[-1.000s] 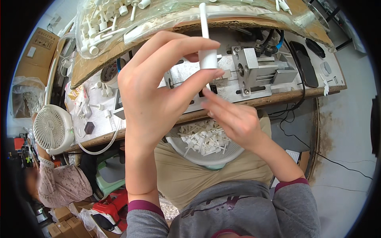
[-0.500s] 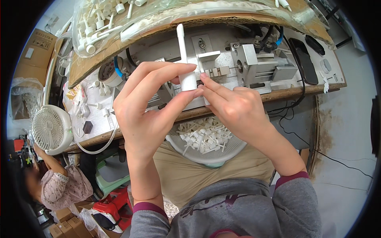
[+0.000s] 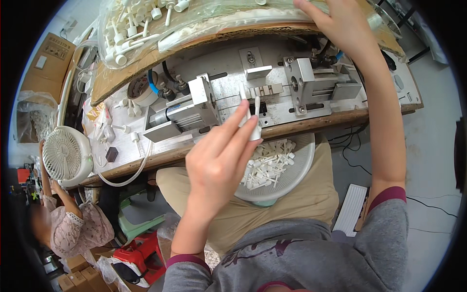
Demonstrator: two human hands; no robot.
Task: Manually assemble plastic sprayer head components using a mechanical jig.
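Note:
My left hand (image 3: 216, 158) is closed on a white stemmed plastic part (image 3: 254, 133), in front of the metal clamping fixture (image 3: 272, 100). Two thin white stems rise by its fingertips; whether they belong to one part or two I cannot tell. My right hand (image 3: 344, 23) reaches over the right side of the cardboard tray (image 3: 219, 36). Its thumb is stretched out, the other fingers are cut off by the upper edge, and nothing shows in it. Below the bench edge, a basket (image 3: 307, 168) of small white stemmed parts (image 3: 270, 168) rests at my lap.
Two air cylinders (image 3: 177, 114) flank the fixture's middle. White parts (image 3: 129, 24) lie heaped on plastic film in the tray. A small fan (image 3: 63, 155), a tape roll (image 3: 141, 92) and loose white pieces are at left. Another person (image 3: 80, 228) sits at lower left.
My right hand has left the white part and moved up and right over the tray. The left hand has come down and right, still holding a white part, now tilted over the bench edge.

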